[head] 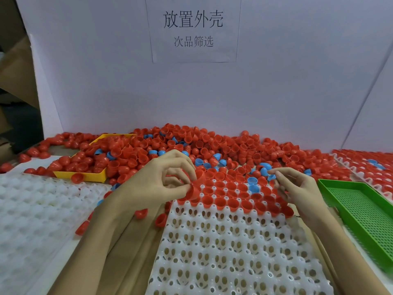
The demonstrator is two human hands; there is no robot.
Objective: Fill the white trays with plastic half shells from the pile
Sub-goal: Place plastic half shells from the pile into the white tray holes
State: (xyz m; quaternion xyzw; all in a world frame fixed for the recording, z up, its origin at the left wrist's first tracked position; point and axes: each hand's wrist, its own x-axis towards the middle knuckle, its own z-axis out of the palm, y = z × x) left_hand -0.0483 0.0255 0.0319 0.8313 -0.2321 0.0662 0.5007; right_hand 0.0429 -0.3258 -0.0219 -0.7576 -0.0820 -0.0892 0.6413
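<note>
Far rows full, most holes still empty.

The big pile [212,145] of red and blue shells lies across the middle. The white tray [234,252] at the bottom has only its top rows filled. The left hand [157,179] pinches a red shell [194,191] at the tray's edge. The right hand [297,186] has curled fingers; I cannot tell what it holds. The trays at left and far right are cut off.

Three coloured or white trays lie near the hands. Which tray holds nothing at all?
The green tray at the right, beside the right hand: its perforated floor is bare. The yellow tray is heaped with red shells, and the white tray has its far rows filled.
</note>
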